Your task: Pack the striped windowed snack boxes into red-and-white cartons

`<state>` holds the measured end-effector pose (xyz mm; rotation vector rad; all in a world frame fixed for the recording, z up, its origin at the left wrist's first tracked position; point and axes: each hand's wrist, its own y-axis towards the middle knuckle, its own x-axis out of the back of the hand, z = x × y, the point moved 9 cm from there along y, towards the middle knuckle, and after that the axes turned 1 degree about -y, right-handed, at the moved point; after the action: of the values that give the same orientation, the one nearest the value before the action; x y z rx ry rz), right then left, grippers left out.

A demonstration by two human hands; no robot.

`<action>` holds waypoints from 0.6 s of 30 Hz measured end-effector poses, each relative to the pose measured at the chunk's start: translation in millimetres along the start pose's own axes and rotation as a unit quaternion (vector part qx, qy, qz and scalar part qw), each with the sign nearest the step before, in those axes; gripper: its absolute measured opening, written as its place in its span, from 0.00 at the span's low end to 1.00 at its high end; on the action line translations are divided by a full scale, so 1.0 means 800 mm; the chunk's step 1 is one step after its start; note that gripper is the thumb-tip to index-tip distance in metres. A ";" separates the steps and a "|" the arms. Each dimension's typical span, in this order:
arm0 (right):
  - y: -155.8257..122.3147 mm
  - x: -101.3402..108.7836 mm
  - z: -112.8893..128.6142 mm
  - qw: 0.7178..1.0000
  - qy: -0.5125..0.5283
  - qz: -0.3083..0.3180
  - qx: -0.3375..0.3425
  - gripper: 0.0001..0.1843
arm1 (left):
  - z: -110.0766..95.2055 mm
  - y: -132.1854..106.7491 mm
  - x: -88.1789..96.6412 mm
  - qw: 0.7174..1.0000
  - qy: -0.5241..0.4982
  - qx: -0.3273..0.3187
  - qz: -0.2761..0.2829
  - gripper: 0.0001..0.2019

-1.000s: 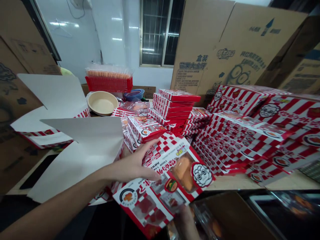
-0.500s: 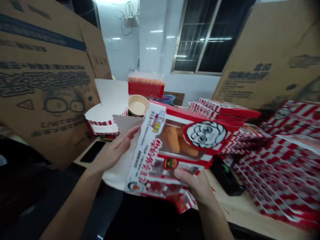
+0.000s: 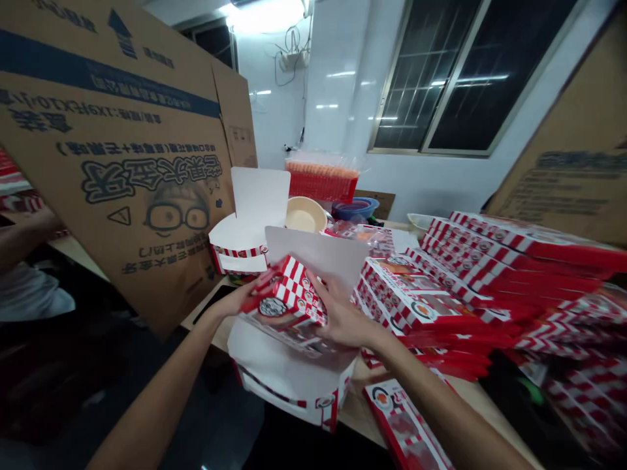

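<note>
Between my two hands is a small stack of red-and-white checked printed boxes, tilted and slightly blurred. My left hand presses on its left side, while my right hand grips the right side with thumb on top. The stack is over an open white display carton with checked trim, partly inside its walls; how deep it sits I cannot tell. Behind the stack rises the carton's plain flap. Just right of my right hand stand piled boxes of the same print. A single box lies near my right forearm.
Another open white carton stands behind on the left, beside a beige bowl and a blue basin. A big cardboard box walls off the left. More stacked boxes fill the right. At far left is another person's arm.
A printed windowed box was held face-up before; now a checked stack is between both hands, lowered over the open carton. My left hand went from flat to gripping. The camera view has shifted.
</note>
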<state>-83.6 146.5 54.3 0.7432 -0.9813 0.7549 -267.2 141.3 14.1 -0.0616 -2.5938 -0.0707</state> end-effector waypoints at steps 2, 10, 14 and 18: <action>-0.003 -0.018 -0.005 0.998 -0.045 0.046 -0.006 0.56 | 0.013 -0.002 0.001 0.999 0.008 0.006 0.033 0.25; 0.014 -0.081 -0.032 0.971 -0.142 0.142 -0.131 0.52 | -0.015 -0.001 -0.041 0.994 0.066 -0.020 0.086 0.26; 0.013 -0.099 -0.051 0.965 -0.113 0.143 -0.188 0.56 | -0.015 -0.001 -0.046 0.992 0.104 -0.019 0.073 0.25; 0.014 -0.104 -0.057 0.969 -0.069 0.115 -0.209 0.57 | -0.001 -0.003 -0.055 0.970 0.218 0.030 0.099 0.41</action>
<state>-102.5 172.0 -35.9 0.3195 -1.3181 0.6690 -229.6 137.3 -7.9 -0.2527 -2.1364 0.0606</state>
